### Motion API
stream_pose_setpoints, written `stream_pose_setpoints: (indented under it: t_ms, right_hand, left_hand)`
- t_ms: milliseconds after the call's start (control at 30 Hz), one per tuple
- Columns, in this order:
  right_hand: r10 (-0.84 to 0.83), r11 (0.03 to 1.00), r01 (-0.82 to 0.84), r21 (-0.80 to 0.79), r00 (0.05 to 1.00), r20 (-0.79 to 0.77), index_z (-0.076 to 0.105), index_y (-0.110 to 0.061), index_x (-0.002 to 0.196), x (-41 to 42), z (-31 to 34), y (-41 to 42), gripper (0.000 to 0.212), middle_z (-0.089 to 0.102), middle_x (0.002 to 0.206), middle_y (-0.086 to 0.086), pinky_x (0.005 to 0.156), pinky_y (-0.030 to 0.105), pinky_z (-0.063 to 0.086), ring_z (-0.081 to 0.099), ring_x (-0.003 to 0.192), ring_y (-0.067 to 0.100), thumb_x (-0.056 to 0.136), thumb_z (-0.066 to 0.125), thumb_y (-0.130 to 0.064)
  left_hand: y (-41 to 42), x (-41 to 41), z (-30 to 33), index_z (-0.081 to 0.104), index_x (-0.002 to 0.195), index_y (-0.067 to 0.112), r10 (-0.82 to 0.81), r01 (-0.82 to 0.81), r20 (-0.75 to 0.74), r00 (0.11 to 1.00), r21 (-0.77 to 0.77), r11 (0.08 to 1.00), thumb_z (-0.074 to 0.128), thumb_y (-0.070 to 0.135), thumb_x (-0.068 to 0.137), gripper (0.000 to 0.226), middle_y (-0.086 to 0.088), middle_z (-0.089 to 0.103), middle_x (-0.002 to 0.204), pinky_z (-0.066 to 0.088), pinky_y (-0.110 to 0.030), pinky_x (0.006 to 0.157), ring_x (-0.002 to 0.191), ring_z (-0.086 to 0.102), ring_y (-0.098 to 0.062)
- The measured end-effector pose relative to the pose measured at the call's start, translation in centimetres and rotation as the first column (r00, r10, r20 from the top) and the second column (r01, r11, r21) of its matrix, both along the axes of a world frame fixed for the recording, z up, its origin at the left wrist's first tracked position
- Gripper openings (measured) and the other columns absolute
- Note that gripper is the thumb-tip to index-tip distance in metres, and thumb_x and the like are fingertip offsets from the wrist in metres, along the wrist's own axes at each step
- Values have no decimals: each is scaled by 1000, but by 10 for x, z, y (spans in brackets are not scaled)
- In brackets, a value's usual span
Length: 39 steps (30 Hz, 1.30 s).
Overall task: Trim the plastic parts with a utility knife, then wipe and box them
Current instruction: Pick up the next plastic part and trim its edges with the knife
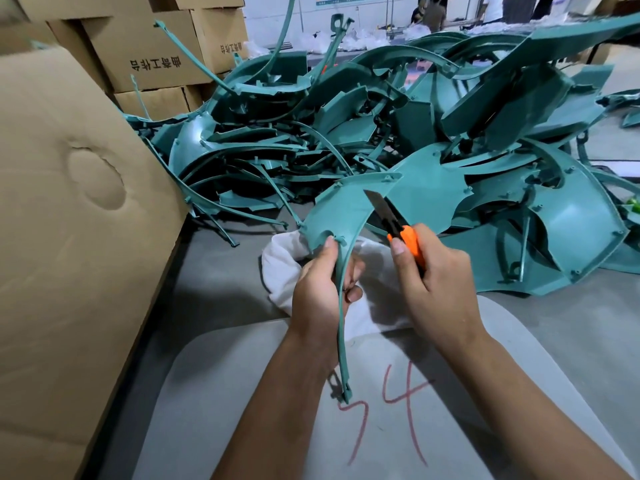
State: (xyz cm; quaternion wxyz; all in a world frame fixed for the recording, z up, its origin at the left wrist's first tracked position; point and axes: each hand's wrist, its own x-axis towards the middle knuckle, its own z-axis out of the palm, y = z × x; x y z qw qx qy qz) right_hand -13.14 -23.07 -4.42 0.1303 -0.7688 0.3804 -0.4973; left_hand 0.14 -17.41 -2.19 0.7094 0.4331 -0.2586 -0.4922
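Head view: trimming a teal plastic part [341, 216] over the desk [221, 271].
Left hand [320, 292] grips the part's narrow strip; right hand [433, 282], just beside, clasps an orange utility knife [398, 226], blade against its edge.

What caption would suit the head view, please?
Left hand grips a teal part; right hand holds the utility knife.

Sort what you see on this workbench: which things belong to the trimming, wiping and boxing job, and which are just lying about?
Part of the job:
- teal plastic part, gripped by the left hand
- utility knife, gripped by the right hand
- white cloth
- pile of untrimmed parts
- open cardboard box

Just lying about:
- stacked cartons
- grey sheet marked 54
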Motion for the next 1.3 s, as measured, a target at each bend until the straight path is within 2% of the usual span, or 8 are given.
stream_pose_setpoints:
  t_ms: [300, 433, 600, 700, 767, 967, 1133, 1300]
  right_hand:
    - [221, 974, -225, -26, 970, -98, 43, -24, 80, 1, 2, 5, 30, 44, 58, -8, 51, 40, 39, 47, 53, 15, 107, 49, -36]
    - [283, 954, -292, -62, 951, -121, 41, -39, 83, 0, 7, 7, 25, 40, 59, -15, 51, 31, 36, 46, 54, 13, 106, 50, -35]
    - [354, 932, -362, -24, 921, -166, 52, -20, 83, 2, 5, 10, 27, 41, 61, -13, 53, 38, 38, 45, 55, 13, 104, 52, -36]
    - [388, 919, -394, -10, 909, -152, 51, -19, 80, 2, 6, 11, 29, 40, 61, -12, 53, 38, 38, 44, 54, 13, 105, 52, -35]
    - [406, 912, -410, 1, 903, -139, 51, -20, 80, 1, 6, 11, 29, 40, 61, -12, 53, 38, 38, 44, 54, 14, 105, 53, -34]
    - [489, 872, -486, 58, 866, -106, 50, -20, 79, 5, 6, 14, 28, 44, 61, -4, 52, 38, 37, 47, 54, 18, 105, 55, -29]
    - [577, 817, -569, 91, 809, -113, 48, -26, 72, 6, 6, 18, 33, 39, 58, -9, 51, 29, 30, 43, 51, 17, 102, 60, -29]
    - [631, 776, -617, 132, 752, -190, 48, -17, 65, 6, 6, 18, 49, 39, 56, -3, 49, 39, 32, 40, 50, 20, 102, 59, -47]
  left_hand:
    - [2, 3, 8, 35, 49, 13, -10, 9, -77, 997, -2, 1000, 33, 32, 111, 65, -5, 36, 54, 38, -22, 48, 47, 38, -12]
    - [2, 2, 10, 38, 46, 15, 36, -33, -92, 995, 35, 999, 36, 33, 111, 67, -3, 37, 53, 34, -25, 54, 49, 37, -13]
    - [1, 7, 14, 37, 61, 15, 110, -95, -207, 972, 81, 992, 45, 32, 109, 51, -1, 41, 53, 43, -24, 54, 50, 46, -12]
    - [3, 9, 20, 53, 68, 12, 82, -64, -312, 947, 68, 996, 47, 32, 109, 46, 0, 53, 48, 44, -16, 41, 38, 52, -10]
    - [4, 9, 23, 71, 58, 11, 42, -31, -370, 928, 37, 999, 45, 33, 109, 62, -4, 59, 52, 44, -15, 38, 36, 55, -12]
    - [3, 12, 22, 69, 75, 13, 112, -92, -394, 912, 70, 993, 53, 39, 105, 43, -4, 57, 72, 42, -24, 69, 63, 49, -13]
    - [6, 16, 30, 54, 83, 15, 70, -51, -387, 919, 58, 997, 44, 49, 105, 42, 3, 52, 71, 34, -24, 73, 65, 39, -9]
    - [6, 24, 33, 55, 80, 18, 48, -56, -391, 919, -8, 998, 40, 52, 106, 45, 3, 52, 75, 33, -25, 75, 67, 39, -10]
